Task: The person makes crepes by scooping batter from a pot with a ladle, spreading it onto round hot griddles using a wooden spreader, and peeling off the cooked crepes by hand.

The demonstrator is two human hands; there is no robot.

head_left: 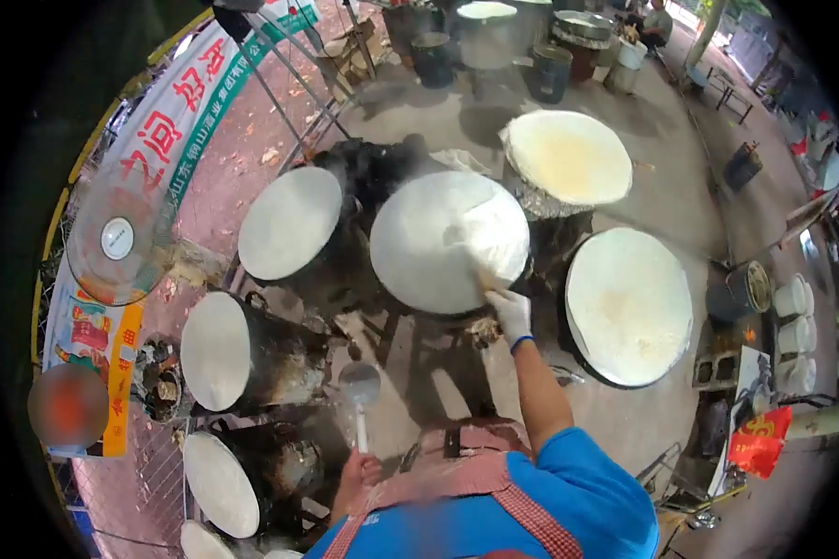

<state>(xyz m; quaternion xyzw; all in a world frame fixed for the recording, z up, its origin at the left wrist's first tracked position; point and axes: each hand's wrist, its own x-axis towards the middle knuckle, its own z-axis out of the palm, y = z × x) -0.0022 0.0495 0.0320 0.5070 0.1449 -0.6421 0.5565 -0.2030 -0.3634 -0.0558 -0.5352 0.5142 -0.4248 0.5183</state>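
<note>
My left hand (362,470), bare, is closed around the white handle of a ladle (359,382), whose grey round bowl points away from me. My right hand (513,315) wears a white glove with a blue cuff. It grips a short tan tool (488,278), partly blurred, at the near right rim of the middle round griddle (415,247). Beyond the tool, a bright white thin sheet (494,233) covers the right part of that griddle. Greyish white fills the rest of its surface.
More round griddles with pale tops stand around: upper left (291,224), left (216,351), lower left (221,484), right (629,307) and far right (569,156). A fan (117,238) stands before a banner. White buckets (794,335) line the right side. A person (657,23) sits far back.
</note>
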